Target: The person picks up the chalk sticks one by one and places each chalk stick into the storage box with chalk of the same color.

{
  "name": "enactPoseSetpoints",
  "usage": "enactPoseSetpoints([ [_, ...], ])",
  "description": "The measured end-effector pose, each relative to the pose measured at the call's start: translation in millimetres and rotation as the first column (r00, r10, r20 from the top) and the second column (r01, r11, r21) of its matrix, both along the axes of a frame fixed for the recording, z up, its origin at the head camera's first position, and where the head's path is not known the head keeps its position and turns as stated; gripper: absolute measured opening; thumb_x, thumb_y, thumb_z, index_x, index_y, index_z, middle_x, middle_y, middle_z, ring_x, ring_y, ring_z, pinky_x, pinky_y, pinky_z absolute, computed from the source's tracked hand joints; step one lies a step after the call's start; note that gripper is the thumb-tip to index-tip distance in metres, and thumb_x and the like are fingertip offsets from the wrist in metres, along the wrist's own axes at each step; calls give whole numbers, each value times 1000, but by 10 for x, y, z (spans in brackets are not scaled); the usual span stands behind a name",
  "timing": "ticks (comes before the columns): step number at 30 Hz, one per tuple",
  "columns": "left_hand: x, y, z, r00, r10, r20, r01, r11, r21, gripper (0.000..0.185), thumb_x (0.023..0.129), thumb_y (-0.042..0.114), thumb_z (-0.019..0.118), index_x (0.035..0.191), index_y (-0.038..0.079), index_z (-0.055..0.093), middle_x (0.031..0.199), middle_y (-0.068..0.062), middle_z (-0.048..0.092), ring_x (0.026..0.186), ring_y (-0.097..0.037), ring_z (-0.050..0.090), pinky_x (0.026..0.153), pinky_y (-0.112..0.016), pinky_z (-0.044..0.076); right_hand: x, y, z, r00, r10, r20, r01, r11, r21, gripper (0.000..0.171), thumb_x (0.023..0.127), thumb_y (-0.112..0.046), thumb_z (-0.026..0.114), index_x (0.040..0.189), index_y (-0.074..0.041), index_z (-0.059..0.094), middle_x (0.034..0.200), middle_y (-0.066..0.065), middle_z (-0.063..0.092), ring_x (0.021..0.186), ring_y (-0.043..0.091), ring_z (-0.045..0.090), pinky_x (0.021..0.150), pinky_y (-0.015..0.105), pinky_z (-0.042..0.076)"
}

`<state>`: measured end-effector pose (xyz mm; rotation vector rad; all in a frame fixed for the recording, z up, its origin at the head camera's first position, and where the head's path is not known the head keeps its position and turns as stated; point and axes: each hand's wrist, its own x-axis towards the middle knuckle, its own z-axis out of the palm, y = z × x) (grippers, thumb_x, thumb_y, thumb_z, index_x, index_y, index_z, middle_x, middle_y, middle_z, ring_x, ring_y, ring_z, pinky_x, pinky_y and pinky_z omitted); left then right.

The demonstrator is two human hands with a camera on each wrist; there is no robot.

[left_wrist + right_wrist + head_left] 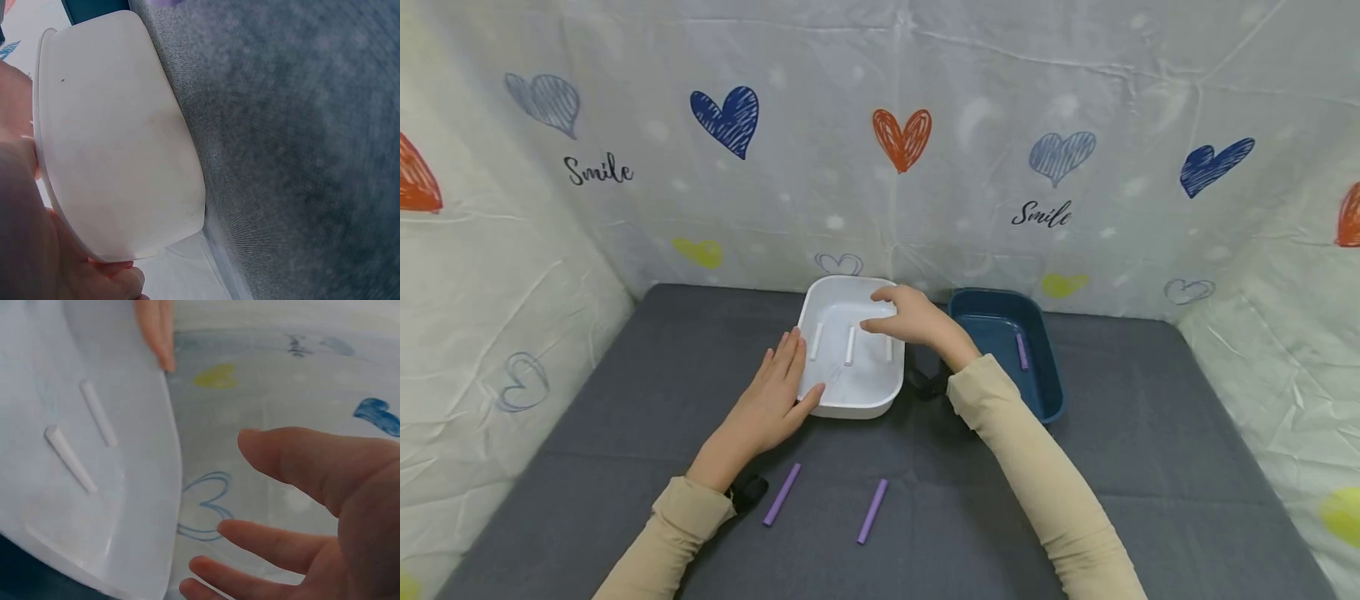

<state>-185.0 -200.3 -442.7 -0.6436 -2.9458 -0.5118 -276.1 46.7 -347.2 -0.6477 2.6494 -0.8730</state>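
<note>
R hand (pixel 917 318) nearer, spread, empty; mid white cyl. stick (pixel 850 347) just L, axis fore-aft; L hand (pixel 769 403) straight-fingered against white rect. tub (pixel 852 412).

The left hand (pixel 765 406) touches the white tray's (pixel 852 411) nine-o'clock side; the right hand (pixel 910 317) is at two o'clock. Three white sticks (pixel 850 346) lie inside, two purple sticks (pixel 872 512) towards six and seven.
</note>
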Motion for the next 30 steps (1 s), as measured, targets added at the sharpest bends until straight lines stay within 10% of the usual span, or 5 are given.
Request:
enactPoseSetpoints([
  [30, -21, 6, -41, 1000, -8, -25, 9, 1000, 22, 77, 105, 39, 43, 153, -13, 11, 163, -25, 1, 150, -38, 2, 119, -56, 9, 839, 1027, -170, 934, -160, -320, 86, 969, -233, 44, 96, -29, 67, 136, -13, 59, 140, 5, 54, 132, 26, 47, 107, 51, 40],
])
